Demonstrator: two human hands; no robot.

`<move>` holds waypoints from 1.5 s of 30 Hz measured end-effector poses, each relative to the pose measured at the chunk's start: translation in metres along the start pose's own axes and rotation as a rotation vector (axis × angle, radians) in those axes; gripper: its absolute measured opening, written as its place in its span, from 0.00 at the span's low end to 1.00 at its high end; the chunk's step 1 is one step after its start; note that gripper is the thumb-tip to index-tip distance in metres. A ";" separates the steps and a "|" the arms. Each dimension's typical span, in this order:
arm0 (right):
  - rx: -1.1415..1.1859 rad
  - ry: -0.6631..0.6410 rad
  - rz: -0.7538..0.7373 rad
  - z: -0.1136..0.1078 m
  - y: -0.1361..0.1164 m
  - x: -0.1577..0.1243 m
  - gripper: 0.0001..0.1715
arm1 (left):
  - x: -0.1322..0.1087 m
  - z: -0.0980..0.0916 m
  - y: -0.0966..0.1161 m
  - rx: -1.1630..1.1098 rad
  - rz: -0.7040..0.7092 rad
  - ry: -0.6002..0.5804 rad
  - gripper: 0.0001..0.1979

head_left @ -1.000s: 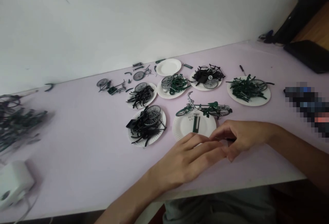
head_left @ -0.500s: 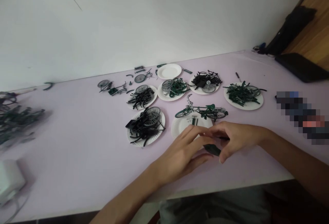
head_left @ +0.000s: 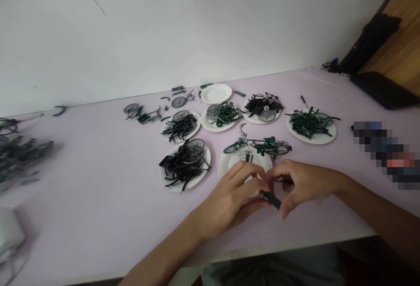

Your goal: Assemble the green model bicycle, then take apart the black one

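Close to the table's front edge, both my hands meet around a small dark green plastic part (head_left: 273,200). My left hand (head_left: 226,200) pinches its left end, with the fingers bent. From the other side my right hand (head_left: 302,183) grips it between thumb and fingers, and the fingers hide some of it. A dark piece also shows inside my right hand, too covered to name. Just beyond my hands is a white paper plate (head_left: 226,161) with a few small green strips and handwriting. Behind it stands a green and grey model bicycle (head_left: 269,144).
Paper plates heaped with black parts (head_left: 183,163) and green parts (head_left: 310,124) stand around the middle. Loose wheels and frames (head_left: 144,113) lie toward the wall. A blurred pile of parts (head_left: 22,157) and a white box (head_left: 9,233) are at the left. A black flat case (head_left: 383,89) lies far right.
The green part has turned slightly between my hands and shows a flatter side. My right hand has shifted slightly down. The view has tilted a little; the plates stay put.
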State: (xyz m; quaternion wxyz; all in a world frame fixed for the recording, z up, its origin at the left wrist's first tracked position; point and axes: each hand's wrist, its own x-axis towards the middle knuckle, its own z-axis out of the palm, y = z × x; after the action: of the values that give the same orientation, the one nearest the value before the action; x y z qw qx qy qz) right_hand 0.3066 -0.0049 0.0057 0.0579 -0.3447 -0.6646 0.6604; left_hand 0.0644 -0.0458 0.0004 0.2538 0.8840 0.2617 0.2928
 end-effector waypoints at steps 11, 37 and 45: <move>-0.185 0.137 -0.112 0.000 -0.001 -0.005 0.29 | -0.005 -0.006 -0.010 0.395 0.098 0.104 0.10; -0.905 0.944 -0.454 -0.033 0.017 -0.031 0.19 | 0.013 0.003 -0.051 0.061 -0.348 0.411 0.03; -0.975 0.793 -0.546 -0.034 0.024 -0.015 0.14 | 0.004 0.006 -0.043 0.061 -0.399 0.414 0.03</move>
State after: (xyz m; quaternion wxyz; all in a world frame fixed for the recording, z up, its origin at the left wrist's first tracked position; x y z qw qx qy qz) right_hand 0.3453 0.0125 -0.0069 0.2995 -0.3672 -0.8777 0.0714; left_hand 0.0579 -0.0140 -0.0280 0.2207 0.7439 0.4852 0.4031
